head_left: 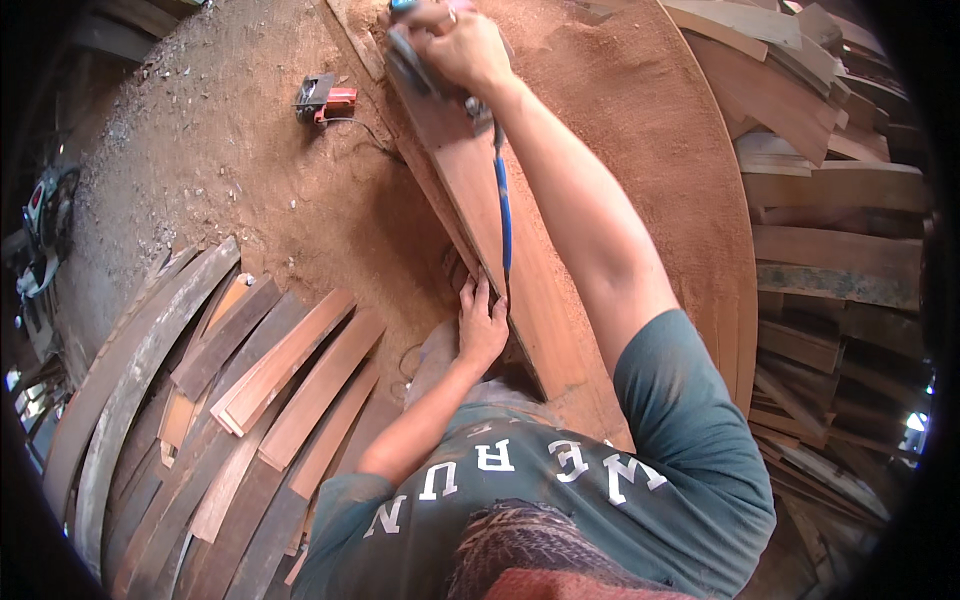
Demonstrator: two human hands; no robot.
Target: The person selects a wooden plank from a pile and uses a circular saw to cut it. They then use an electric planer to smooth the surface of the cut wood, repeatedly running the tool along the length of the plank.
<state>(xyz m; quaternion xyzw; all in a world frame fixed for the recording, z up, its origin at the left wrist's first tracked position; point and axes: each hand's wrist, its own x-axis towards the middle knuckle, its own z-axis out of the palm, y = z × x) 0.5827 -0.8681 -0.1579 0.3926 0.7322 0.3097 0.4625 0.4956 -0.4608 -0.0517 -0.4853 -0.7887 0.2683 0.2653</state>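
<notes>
At the far end of a long wooden plank (465, 175), my right hand (465, 50) is closed on a corded power tool (410, 62), blurred by motion, which looks like a circular saw. Its blue cord (504, 205) runs back along the plank toward me. My left hand (482, 328) grips the plank's left edge nearer my body, with fingertips up at the wood and the cord passing beside the thumb. Along that edge lies a narrow wooden strip (440, 205). The tool's underside is hidden.
Sawdust covers the ground (640, 130). A red and black power tool (326, 100) lies left of the plank. Cut boards (310, 400) are piled at lower left, and stacked lumber (830, 240) lines the right. A machine (42, 220) stands at the far left rim.
</notes>
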